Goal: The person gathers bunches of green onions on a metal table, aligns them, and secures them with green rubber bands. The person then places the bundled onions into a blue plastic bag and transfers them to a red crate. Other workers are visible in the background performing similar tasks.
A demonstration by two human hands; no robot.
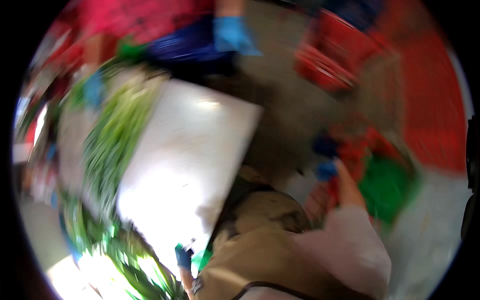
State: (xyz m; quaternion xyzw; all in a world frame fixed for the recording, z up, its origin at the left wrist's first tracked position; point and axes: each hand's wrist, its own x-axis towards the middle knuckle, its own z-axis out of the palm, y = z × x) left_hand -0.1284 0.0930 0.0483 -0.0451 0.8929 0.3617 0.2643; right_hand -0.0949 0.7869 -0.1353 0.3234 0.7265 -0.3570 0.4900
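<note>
My left hand [184, 258], in a dark blue glove, is at the near edge of a white tabletop [195, 131]. Something small and green shows at its fingers, but glare and blur hide whether it is gripped. Off to the right, my right hand [326, 171] wears a blue glove and reaches down beside a red crate [382, 144]. A bright green mass [388, 187] fills part of that crate. Just beyond my right hand is a dark blue patch [325, 145], too smeared to identify. Long green leafy stalks [116, 146] lie along the table's left side.
Across the table stands a person in red with a blue-gloved hand [232, 35] and a dark blue apron [183, 43]. Another red crate [330, 52] sits on the floor at the upper right. More leafy greens [131, 262] lie at the lower left.
</note>
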